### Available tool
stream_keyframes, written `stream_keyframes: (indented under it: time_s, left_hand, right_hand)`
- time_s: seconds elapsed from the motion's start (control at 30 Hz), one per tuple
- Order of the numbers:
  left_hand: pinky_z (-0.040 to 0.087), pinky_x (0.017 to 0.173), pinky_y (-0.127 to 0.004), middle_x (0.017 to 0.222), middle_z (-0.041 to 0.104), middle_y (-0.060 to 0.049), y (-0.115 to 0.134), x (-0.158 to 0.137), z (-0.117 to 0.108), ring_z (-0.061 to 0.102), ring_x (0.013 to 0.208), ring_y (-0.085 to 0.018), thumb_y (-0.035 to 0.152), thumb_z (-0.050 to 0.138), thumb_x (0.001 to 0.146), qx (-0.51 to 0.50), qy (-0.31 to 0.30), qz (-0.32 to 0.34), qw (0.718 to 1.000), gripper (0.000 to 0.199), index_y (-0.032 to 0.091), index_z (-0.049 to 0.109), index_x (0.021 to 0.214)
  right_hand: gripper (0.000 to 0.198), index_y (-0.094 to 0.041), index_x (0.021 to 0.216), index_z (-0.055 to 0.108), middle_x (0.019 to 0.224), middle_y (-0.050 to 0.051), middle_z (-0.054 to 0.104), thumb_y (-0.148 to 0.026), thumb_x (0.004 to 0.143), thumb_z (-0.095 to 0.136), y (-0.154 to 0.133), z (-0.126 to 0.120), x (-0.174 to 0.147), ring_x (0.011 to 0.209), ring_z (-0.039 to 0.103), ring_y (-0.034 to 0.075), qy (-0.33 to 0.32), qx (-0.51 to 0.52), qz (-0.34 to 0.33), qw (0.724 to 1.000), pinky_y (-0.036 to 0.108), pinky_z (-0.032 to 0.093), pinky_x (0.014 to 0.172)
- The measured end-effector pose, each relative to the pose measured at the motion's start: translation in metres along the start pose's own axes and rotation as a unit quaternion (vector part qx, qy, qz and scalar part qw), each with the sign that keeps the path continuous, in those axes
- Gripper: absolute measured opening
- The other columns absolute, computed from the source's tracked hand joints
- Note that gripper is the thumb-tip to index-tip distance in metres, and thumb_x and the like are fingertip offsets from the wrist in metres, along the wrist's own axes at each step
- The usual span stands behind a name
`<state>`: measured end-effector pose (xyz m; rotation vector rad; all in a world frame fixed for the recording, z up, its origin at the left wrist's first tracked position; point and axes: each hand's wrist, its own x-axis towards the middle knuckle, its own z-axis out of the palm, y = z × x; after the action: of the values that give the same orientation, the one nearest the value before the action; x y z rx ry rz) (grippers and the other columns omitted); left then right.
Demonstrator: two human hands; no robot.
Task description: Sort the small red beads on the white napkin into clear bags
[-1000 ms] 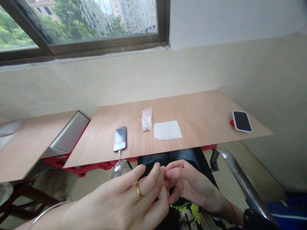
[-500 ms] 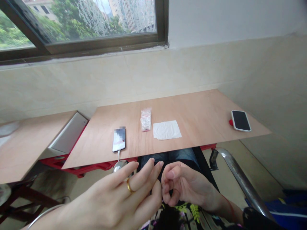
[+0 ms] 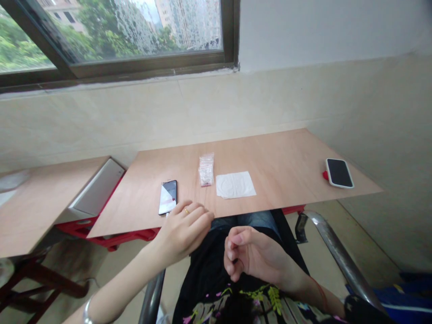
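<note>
Plastic bead bag (image 3: 206, 169), light, crinkly, slippery; pinch top edge. Left hand (image 3: 184, 227) loosely curled, empty, bag at 1 o'clock. Right hand (image 3: 251, 254) half-curled, contents unclear.

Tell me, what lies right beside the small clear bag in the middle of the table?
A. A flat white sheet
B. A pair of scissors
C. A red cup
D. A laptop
A. A flat white sheet lies on the wooden table just right of the small clear bag; no scissors, cup or laptop shows there.
</note>
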<state>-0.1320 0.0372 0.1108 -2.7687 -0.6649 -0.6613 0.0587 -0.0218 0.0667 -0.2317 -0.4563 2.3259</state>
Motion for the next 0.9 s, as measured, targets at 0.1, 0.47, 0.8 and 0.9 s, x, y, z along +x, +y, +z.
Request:
stream_keyframes:
  time_s: [0.1, 0.47, 0.8, 0.9]
  left_hand:
    - [0.041, 0.071, -0.03, 0.074, 0.062, -0.001, -0.031, -0.007, 0.033, 0.058, 0.068, -0.013, 0.013, 0.044, 0.087, -0.008, -0.01, -0.104, 0.994, 0.009, 0.017, 0.052, 0.085]
    - [0.044, 0.065, -0.025, 0.077, 0.068, -0.005, -0.16, -0.017, 0.164, 0.063, 0.07, -0.016, 0.019, 0.049, 0.079, -0.114, -0.008, -0.507, 0.854, 0.024, 0.014, 0.062, 0.098]
    - [0.042, 0.087, -0.037, 0.107, 0.066, -0.017, -0.169, 0.0, 0.218, 0.06, 0.1, -0.029, 0.029, 0.061, 0.073, -0.056, 0.021, -0.585, 0.809, 0.037, 0.013, 0.063, 0.107]
    - [0.042, 0.09, -0.037, 0.107, 0.066, -0.014, -0.161, -0.001, 0.218, 0.06, 0.101, -0.026, 0.027, 0.055, 0.078, -0.058, 0.045, -0.583, 0.809, 0.032, 0.015, 0.063, 0.107]
  right_hand:
    - [0.014, -0.011, 0.074, 0.062, 0.066, 0.003, 0.064, -0.024, 0.077, 0.062, -0.001, -0.011, 0.011, 0.061, 0.064, 0.014, 0.06, -0.038, -0.025, 0.997, 0.024, 0.052, 0.055]
    - [0.025, -0.013, 0.078, 0.067, 0.077, 0.004, 0.066, -0.034, 0.066, 0.073, -0.027, -0.076, 0.08, 0.058, 0.061, 0.011, 0.244, -0.193, -0.153, 0.938, 0.022, 0.047, 0.052]
    - [0.025, -0.016, 0.079, 0.069, 0.082, 0.005, 0.068, -0.038, 0.066, 0.069, -0.06, -0.11, 0.091, 0.063, 0.062, 0.012, 0.313, -0.253, -0.199, 0.893, 0.022, 0.045, 0.054]
    - [0.026, -0.017, 0.079, 0.069, 0.082, 0.005, 0.068, -0.038, 0.066, 0.069, -0.067, -0.117, 0.088, 0.063, 0.062, 0.013, 0.342, -0.251, -0.209, 0.881, 0.022, 0.046, 0.054]
